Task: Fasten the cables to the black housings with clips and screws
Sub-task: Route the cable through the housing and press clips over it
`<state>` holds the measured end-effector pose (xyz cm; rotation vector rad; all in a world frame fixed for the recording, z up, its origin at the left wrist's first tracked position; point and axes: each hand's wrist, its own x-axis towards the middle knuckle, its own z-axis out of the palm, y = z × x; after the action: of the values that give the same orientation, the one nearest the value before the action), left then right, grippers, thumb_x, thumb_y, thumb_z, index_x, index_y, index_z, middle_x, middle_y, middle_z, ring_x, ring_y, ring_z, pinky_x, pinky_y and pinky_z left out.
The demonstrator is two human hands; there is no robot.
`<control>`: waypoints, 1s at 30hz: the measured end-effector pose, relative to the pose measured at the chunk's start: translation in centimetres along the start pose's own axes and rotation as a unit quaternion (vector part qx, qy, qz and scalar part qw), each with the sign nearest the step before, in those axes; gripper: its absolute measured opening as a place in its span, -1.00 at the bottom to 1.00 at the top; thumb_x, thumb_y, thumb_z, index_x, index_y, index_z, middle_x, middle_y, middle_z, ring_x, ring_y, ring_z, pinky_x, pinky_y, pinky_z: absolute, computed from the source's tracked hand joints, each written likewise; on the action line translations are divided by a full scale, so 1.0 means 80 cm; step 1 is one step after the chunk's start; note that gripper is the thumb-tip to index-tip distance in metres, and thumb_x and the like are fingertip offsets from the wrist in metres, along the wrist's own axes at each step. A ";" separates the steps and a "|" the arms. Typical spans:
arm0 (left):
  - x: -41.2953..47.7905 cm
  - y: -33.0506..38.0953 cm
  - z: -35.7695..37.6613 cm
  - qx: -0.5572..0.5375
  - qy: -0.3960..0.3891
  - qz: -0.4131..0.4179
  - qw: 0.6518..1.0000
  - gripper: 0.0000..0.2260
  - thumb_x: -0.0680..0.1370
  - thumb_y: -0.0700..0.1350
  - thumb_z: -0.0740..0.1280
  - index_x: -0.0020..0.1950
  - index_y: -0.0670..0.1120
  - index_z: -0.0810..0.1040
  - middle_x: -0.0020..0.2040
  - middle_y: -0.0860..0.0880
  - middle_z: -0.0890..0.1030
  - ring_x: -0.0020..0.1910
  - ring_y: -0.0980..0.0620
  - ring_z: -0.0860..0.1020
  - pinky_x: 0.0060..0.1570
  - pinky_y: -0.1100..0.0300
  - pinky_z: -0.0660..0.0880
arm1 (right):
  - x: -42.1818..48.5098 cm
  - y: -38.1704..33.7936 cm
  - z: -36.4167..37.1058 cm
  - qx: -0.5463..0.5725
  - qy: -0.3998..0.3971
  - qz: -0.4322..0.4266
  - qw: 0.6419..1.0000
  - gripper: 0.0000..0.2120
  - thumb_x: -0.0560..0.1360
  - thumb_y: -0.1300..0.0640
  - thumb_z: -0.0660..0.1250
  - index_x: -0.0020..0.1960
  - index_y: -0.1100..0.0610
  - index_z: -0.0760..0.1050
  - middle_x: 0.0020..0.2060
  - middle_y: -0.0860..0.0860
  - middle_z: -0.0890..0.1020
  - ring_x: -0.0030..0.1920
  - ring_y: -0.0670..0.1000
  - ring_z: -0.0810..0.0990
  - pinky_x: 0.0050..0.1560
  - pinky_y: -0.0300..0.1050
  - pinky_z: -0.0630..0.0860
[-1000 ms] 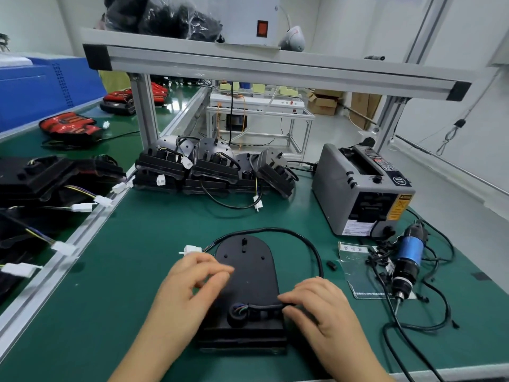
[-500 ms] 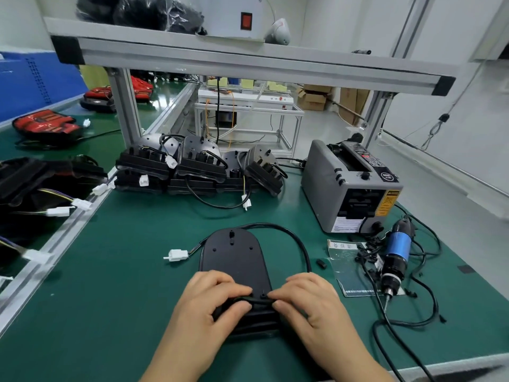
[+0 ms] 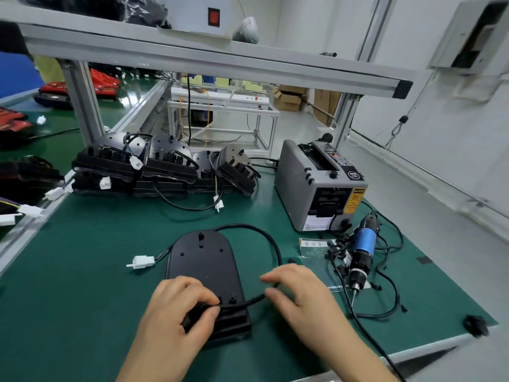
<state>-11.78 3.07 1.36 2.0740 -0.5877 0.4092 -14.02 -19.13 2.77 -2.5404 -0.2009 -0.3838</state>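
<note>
A black housing (image 3: 203, 263) lies flat on the green mat in front of me. Its black cable (image 3: 264, 235) loops from the near end out to the right and back over the top, ending in a white connector (image 3: 141, 262) on the left. My left hand (image 3: 176, 310) rests on the housing's near end, thumb and fingers pinching the cable where it leaves the housing. My right hand (image 3: 300, 293) holds the same cable a little further right, beside the housing's edge, fingers curled over it.
A blue electric screwdriver (image 3: 362, 252) lies to the right on a plastic bag of small black clips (image 3: 316, 252). A grey tape dispenser (image 3: 319, 186) stands behind it. Several finished housings (image 3: 154, 169) are stacked at the back. A metal rail (image 3: 27, 230) borders the mat on the left.
My right hand slid to the right along the cable, off the housing. My left hand has shifted to the housing's near end and pinches the cable there.
</note>
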 end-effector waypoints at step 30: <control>0.004 0.014 -0.011 -0.018 -0.006 -0.029 0.999 -0.82 0.46 -0.02 0.31 0.00 0.21 0.60 -0.07 0.23 0.54 0.07 0.16 0.45 0.04 0.45 0.29 | 0.016 -0.077 -0.013 0.470 -0.153 0.262 0.829 -0.94 0.51 0.29 0.31 -0.10 0.16 0.47 -0.35 0.06 0.67 -0.43 -0.07 0.59 -0.47 -0.32 0.42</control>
<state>-12.18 3.19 2.76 2.0559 -0.5379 0.3499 -14.40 -14.49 7.11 -1.5472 0.1706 0.2993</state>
